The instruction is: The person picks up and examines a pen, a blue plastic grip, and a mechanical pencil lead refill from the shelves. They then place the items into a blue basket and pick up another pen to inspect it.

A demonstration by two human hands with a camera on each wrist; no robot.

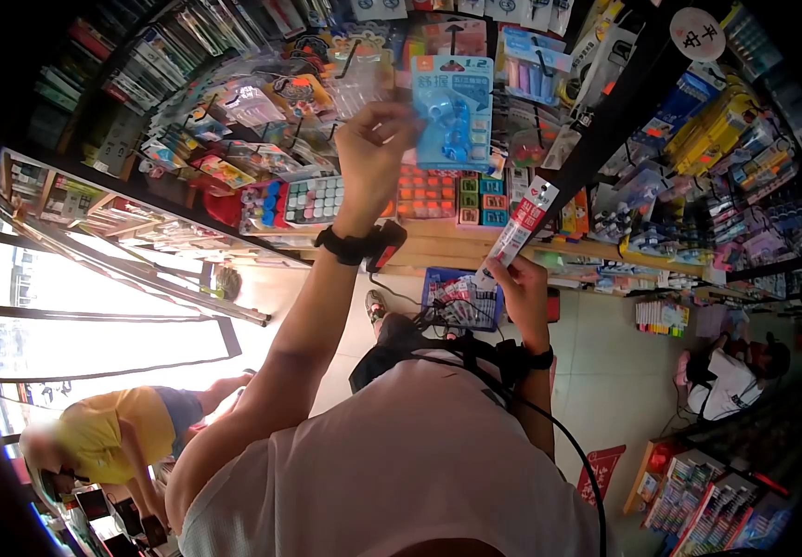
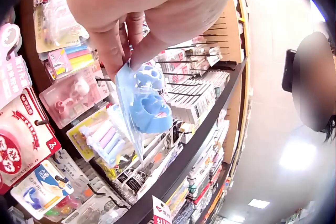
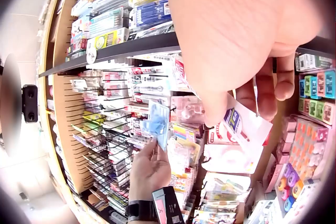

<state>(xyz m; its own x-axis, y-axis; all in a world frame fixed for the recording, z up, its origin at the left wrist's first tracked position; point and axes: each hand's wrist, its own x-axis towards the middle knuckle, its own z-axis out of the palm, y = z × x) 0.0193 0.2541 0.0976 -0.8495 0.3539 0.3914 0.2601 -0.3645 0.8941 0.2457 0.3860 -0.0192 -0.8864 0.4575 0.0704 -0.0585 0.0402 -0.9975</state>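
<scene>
My left hand point(image 1: 373, 153) is raised in front of the hanging display in the head view. Its thumb and fingertips pinch the edge of a blue blister pack of pencil grips point(image 1: 454, 116). From the left wrist view, the pack point(image 2: 152, 112) is edge-on, its blue moulded pieces under a clear cover. Lower and to the right, my right hand point(image 1: 524, 295) holds a slim red-and-white packet point(image 1: 519, 227) by its lower end. In the right wrist view the thumb of the right hand point(image 3: 236, 35) overlaps the packet, and its contents are hidden.
Hooks with carded stationery fill the rack; a dark rail point(image 1: 619, 111) crosses it diagonally. Below stand a tray of orange-topped items point(image 1: 426, 193) and a blue basket point(image 1: 494, 316) of packets on the floor. A person in yellow point(image 1: 127, 432) is at lower left, another person point(image 1: 733, 382) at right.
</scene>
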